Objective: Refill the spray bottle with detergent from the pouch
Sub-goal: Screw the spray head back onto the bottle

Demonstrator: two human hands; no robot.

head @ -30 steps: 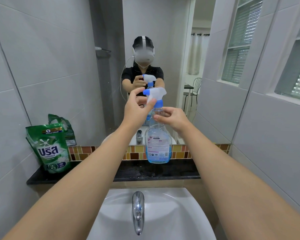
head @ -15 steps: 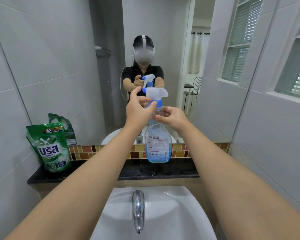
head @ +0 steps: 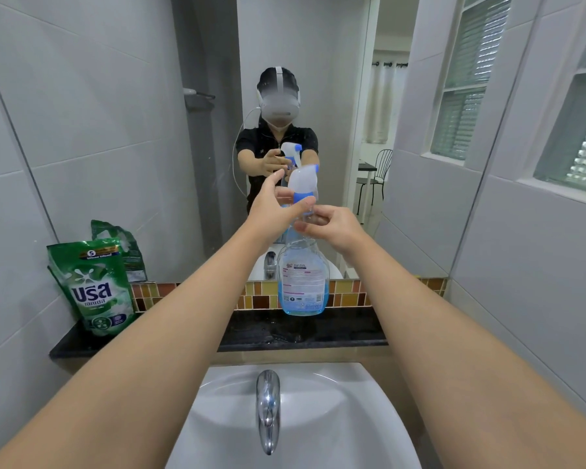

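A clear spray bottle (head: 303,282) with blue liquid in its lower part is held just above the black shelf (head: 149,336). Its white trigger head (head: 304,179) sits on a blue collar. My left hand (head: 273,206) pinches that collar between thumb and fingers. My right hand (head: 332,225) grips the bottle's neck just below. A green detergent pouch (head: 93,287) stands upright at the shelf's left end, against the wall, well away from both hands.
A mirror (head: 318,79) behind the shelf reflects a person, the bottle and the pouch. A white sink (head: 335,418) with a chrome tap (head: 268,407) lies below the shelf. Tiled walls close in on both sides; a window (head: 538,96) is at the right.
The trigger head has turned round on the bottle, its nozzle swinging from the left to the right. My left hand's grip has dropped from the head to the blue collar.
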